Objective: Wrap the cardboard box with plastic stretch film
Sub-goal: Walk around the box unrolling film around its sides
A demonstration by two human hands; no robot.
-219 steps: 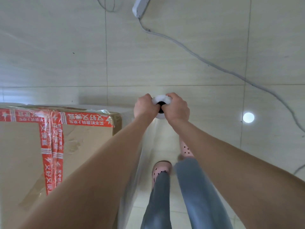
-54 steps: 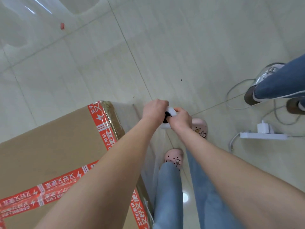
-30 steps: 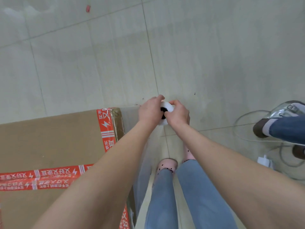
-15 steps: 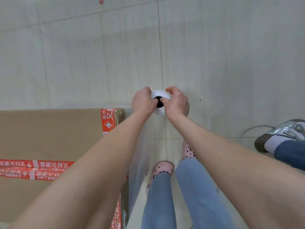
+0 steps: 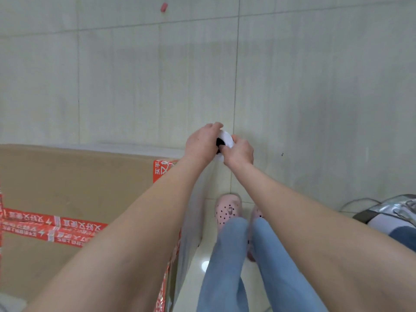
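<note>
A large brown cardboard box (image 5: 74, 185) with red printed tape fills the lower left. Just past its far right corner I hold a stretch film roll (image 5: 225, 138) upright, seen end-on as a white ring with a dark core. My left hand (image 5: 202, 144) grips its left side and my right hand (image 5: 239, 152) grips its right side. Clear film (image 5: 193, 212) runs down from the roll along the box's right face. The rest of the roll is hidden below my hands.
Pale floor tiles (image 5: 292, 86) spread ahead and to the right. My legs in blue jeans and pink clogs (image 5: 227, 208) stand beside the box. Another person's shoe (image 5: 391, 212) and a cable lie at the right edge. A small red scrap (image 5: 163, 7) lies far ahead.
I have walked around the box corner with the roll in both hands. The box's top now fills more of the left side, and the other person's shoe has shifted lower right.
</note>
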